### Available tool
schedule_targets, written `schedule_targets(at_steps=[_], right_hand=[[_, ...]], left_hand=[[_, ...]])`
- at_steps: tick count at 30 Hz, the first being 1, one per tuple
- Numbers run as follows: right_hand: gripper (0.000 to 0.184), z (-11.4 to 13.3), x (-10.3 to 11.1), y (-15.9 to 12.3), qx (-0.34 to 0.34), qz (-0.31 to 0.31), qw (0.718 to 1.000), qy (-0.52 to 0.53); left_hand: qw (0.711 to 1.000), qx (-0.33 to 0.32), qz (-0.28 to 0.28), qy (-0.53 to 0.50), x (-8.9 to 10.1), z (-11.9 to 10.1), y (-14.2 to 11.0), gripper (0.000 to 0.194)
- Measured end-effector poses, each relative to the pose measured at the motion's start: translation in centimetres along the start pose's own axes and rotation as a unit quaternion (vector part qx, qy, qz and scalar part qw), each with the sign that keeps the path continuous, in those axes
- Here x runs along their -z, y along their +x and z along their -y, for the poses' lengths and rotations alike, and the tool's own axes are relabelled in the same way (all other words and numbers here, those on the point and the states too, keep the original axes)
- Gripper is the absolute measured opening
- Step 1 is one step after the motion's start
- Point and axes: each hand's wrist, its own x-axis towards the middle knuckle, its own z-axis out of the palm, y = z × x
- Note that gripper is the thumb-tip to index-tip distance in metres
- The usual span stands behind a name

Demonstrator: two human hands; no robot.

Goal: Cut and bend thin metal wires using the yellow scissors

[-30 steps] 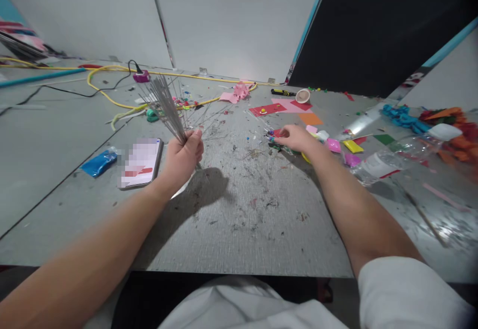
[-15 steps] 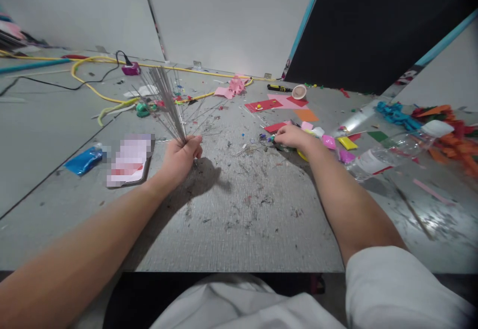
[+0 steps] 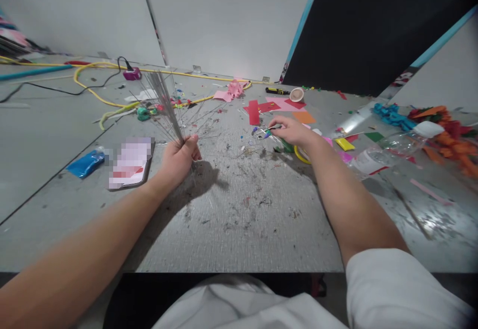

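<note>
My left hand (image 3: 181,155), on the left of the table, is closed around a bundle of thin grey wires (image 3: 166,102) that fans up and away from me. Thumb and fingers of my right hand (image 3: 293,131) pinch what look like thin wires with small purple and green tips (image 3: 266,134), pointing left. A red paper strip (image 3: 254,113) stands out just beyond those tips; whether it is attached to them, I cannot tell. Below my right hand lie a yellow ring (image 3: 300,156) and a dark green piece (image 3: 286,145), partly covered.
A phone (image 3: 131,162) and a blue packet (image 3: 86,163) lie left of my left hand. On the right are a plastic bottle (image 3: 396,150), a yellow packet (image 3: 344,144) and crumpled orange paper (image 3: 451,142). A yellow cable (image 3: 209,74) runs along the back.
My right hand has lifted slightly, with the coloured tips still at its fingers. The red strip has shifted left and away from me and now looks more upright. My left hand stays about where it was.
</note>
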Motion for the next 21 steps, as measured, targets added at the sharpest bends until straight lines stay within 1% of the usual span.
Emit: schedule_targets(at_steps=[2, 4, 7, 9, 12, 14, 16, 19, 21], right_hand=[[0.005, 0.5, 0.5, -0.4, 0.057, -0.005, 0.997, -0.06], [0.006, 1.2, 0.7, -0.7, 0.109, -0.006, 0.989, -0.097], [0.01, 2.0, 0.6, -0.9, 0.145, -0.009, 0.981, -0.127], [0.009, 2.2, 0.3, -0.9, 0.137, -0.001, 0.982, -0.13], [0.008, 2.3, -0.2, -0.9, 0.107, 0.045, 0.988, -0.106], [0.009, 2.5, -0.2, -1.2, 0.08, 0.083, 0.991, -0.065], [0.01, 3.0, -0.1, -1.7, 0.048, 0.107, 0.993, -0.014], [0.014, 3.6, 0.2, -2.6, 0.018, 0.122, 0.992, 0.024], [0.018, 3.8, 0.2, -2.9, 0.021, 0.119, 0.993, 0.004]], left_hand=[[0.999, 0.004, 0.009, -0.031, -0.1, -0.1, -0.1, 0.047], [0.999, 0.004, 0.02, -0.037, -0.1, -0.2, -0.2, 0.047], [0.999, 0.007, 0.029, -0.033, -0.1, -0.3, -0.3, 0.049], [0.999, 0.01, 0.032, -0.037, -0.1, -0.4, -0.3, 0.05], [0.999, 0.012, 0.034, -0.038, -0.2, -0.6, -0.4, 0.05], [0.999, 0.011, 0.035, -0.035, -0.2, -0.8, -0.5, 0.049], [0.999, 0.011, 0.04, -0.035, -0.2, -0.9, -0.6, 0.048], [0.998, 0.017, 0.049, -0.037, -0.2, -1.2, -0.7, 0.047], [0.998, 0.02, 0.054, -0.036, -0.2, -1.3, -0.8, 0.048]])
